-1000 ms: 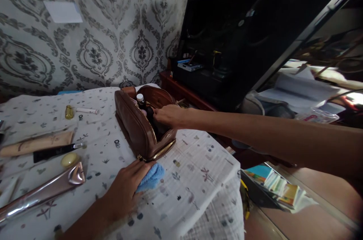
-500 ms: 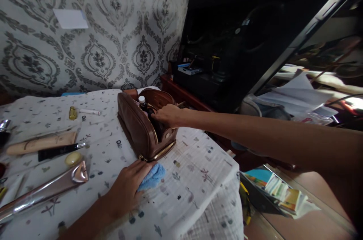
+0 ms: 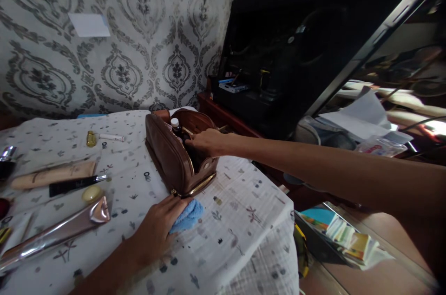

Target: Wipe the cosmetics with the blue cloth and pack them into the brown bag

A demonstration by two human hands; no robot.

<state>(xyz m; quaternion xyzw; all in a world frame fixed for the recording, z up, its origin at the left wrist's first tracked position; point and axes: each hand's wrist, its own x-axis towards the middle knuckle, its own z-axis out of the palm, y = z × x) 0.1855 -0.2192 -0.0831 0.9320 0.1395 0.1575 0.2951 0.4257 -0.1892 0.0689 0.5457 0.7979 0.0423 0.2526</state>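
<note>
A brown leather toiletry bag (image 3: 163, 151) stands unzipped on the patterned cloth, its brass zipper edge facing the front. My right hand (image 3: 206, 142) reaches over its right side into the opening, fingers curled and their tips hidden among dark contents. Inside, a small dark bottle with a white cap (image 3: 174, 123) pokes up just left of those fingers. My left hand (image 3: 160, 220) is closed on a fluffy blue cloth (image 3: 188, 216) and rests on the table, its fingertips at the bag's lower front corner by the zipper pull.
Left on the table lie a beige tube (image 3: 55, 174), a black tube (image 3: 75, 185), a metallic pink tube (image 3: 59, 237), a yellowish round item (image 3: 92, 193), a small gold bottle (image 3: 91, 139) and a white pen-like stick (image 3: 112, 137). A large television (image 3: 272, 62) stands behind right.
Both hands and the bag stay nearly in place. The view shifts very slightly.
</note>
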